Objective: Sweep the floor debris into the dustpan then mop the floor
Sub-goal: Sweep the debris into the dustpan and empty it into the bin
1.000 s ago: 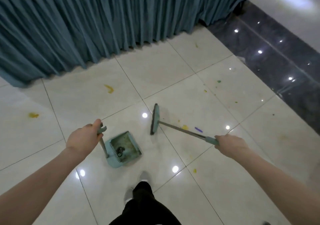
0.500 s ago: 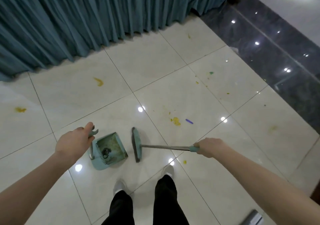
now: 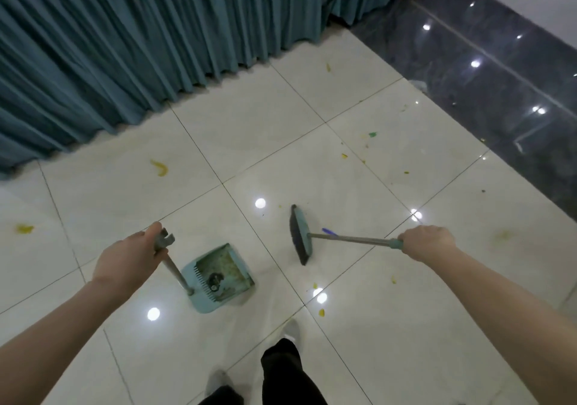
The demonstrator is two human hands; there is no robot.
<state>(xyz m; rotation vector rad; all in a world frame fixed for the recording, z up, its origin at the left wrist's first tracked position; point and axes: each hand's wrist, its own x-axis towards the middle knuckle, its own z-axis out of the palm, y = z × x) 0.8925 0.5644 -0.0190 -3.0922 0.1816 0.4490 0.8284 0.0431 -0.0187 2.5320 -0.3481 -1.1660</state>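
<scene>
My left hand (image 3: 128, 256) grips the top of the grey upright handle of a light teal dustpan (image 3: 220, 276), which rests on the white tiles with dark dirt inside. My right hand (image 3: 427, 244) holds the grey and teal handle of a teal broom (image 3: 300, 234). The broom head stands on the floor to the right of the pan, a short gap apart. A small purple scrap (image 3: 329, 232) lies just behind the broom handle. Yellow bits (image 3: 320, 312) lie on the floor near my feet.
A pleated teal table skirt (image 3: 156, 45) hangs along the back. Yellow smears (image 3: 160, 167) and green and yellow crumbs (image 3: 371, 134) dot the tiles. A dark glossy floor strip (image 3: 484, 76) runs on the right. My legs and shoes (image 3: 281, 364) are at the bottom.
The broom head swung from close beside the dustpan out to the right, away from it. The yellow patch that lay beside the purple scrap is no longer seen. The view shifted slightly.
</scene>
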